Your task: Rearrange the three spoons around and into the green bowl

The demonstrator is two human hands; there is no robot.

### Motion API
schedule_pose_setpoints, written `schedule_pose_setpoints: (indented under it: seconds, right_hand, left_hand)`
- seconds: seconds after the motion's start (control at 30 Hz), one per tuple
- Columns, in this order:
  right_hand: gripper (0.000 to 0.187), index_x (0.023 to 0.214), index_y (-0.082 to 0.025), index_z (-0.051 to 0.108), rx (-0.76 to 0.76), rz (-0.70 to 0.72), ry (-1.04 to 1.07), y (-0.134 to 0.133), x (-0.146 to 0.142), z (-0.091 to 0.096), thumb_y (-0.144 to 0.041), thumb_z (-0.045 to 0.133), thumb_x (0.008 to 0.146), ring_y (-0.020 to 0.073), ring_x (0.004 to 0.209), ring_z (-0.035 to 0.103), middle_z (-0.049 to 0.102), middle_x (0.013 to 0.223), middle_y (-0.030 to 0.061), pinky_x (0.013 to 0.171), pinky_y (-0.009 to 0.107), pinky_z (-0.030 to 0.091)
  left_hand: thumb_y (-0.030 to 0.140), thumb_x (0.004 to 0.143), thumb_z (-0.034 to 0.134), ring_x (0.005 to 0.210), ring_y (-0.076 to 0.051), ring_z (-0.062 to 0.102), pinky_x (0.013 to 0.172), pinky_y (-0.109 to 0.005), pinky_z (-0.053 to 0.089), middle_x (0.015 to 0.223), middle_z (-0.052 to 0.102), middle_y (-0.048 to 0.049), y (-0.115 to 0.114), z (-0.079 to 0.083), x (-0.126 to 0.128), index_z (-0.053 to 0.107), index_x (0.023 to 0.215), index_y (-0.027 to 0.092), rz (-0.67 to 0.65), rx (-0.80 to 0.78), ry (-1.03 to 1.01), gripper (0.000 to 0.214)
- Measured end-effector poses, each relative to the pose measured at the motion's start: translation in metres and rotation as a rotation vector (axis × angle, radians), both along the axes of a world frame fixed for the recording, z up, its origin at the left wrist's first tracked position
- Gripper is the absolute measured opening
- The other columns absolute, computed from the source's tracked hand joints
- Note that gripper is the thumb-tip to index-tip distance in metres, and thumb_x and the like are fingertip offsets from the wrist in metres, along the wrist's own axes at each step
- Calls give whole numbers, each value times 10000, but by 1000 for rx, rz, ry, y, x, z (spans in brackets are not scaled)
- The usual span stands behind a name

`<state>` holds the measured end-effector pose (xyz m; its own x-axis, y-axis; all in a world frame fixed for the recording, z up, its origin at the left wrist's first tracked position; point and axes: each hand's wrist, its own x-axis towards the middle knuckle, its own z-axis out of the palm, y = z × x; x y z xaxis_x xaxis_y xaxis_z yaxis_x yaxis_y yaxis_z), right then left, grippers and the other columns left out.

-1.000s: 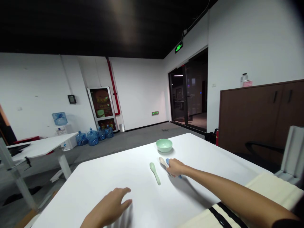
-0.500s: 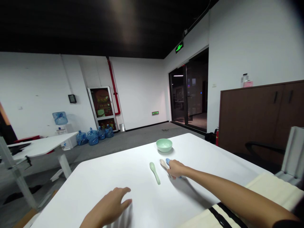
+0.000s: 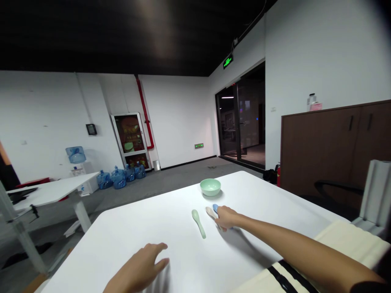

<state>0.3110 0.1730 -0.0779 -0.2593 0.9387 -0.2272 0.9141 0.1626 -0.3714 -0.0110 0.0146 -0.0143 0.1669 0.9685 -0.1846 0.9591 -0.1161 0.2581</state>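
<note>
My right hand (image 3: 226, 217) reaches across the white table (image 3: 177, 219), its fingers bent down and closed on the handle of a white spoon (image 3: 210, 211). Just beyond that spoon lies a blue spoon (image 3: 215, 208), mostly covered by the same hand. A light green spoon (image 3: 198, 224) rests to the left, apart from both hands. Farther back stands a green bowl (image 3: 210, 187), with nothing visible inside. My left hand (image 3: 143, 262) hovers near the table's front left, thumb and fingers apart, holding nothing.
Cream cloth with black stripes (image 3: 284, 276) shows at the lower right under my arm. A chair (image 3: 339, 189) and a brown cabinet (image 3: 324, 150) stand to the right. Another white table (image 3: 58, 189) and several blue water bottles (image 3: 118, 178) are at the left.
My right hand stays over the white and blue spoons, with its fingers slightly more drawn in on the white handle. The view shifts a little; my left hand, bowl and green spoon stay put.
</note>
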Motion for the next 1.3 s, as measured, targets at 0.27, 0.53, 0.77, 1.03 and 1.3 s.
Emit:
schedule_pose_setpoints:
  seconds: [0.27, 0.53, 0.77, 1.03, 1.3]
  right_hand:
    - [161, 624, -159, 601, -2, 4, -20, -7, -2, 7, -221, 538, 759, 192, 669, 670, 726, 694, 81, 610, 261, 484]
    - [87, 683, -150, 620, 42, -4, -84, -11, -7, 8, -209, 560, 704, 235, 693, 677, 719, 745, 118, 596, 291, 480]
    - [88, 710, -150, 624, 66, -1, -113, -9, -7, 3, -208, 578, 664, 239, 671, 675, 710, 735, 117, 541, 277, 456]
    - [203, 736, -159, 627, 81, 10, -128, -9, -7, 5, -350, 559, 754, 238, 700, 668, 698, 749, 109, 577, 291, 452]
    - [352, 909, -173, 652, 224, -26, -130, -9, -1, 13, -470, 480, 830, 250, 810, 658, 696, 922, 125, 597, 287, 412]
  left_hand:
    - [609, 829, 419, 1211, -284, 535, 1023, -406, 401, 1316, 595, -61, -2, 3, 1, 545, 1310, 290, 10, -3, 0, 590]
    - [619, 824, 426, 1209, -285, 536, 1018, -403, 404, 1312, 598, -59, -2, 0, -1, 550, 1303, 294, 5, 11, -11, 592]
    - [622, 826, 430, 1207, -286, 535, 1020, -414, 402, 1314, 596, -57, 0, 0, -1, 548, 1303, 304, 7, 6, -13, 585]
    - [611, 834, 423, 1215, -280, 529, 1025, -416, 397, 1318, 592, -59, 1, 0, -1, 545, 1305, 309, 3, -2, -2, 572]
    - [619, 834, 423, 1215, -278, 528, 1027, -409, 395, 1316, 594, -51, 0, -3, -3, 546, 1303, 316, -2, 13, -10, 572]
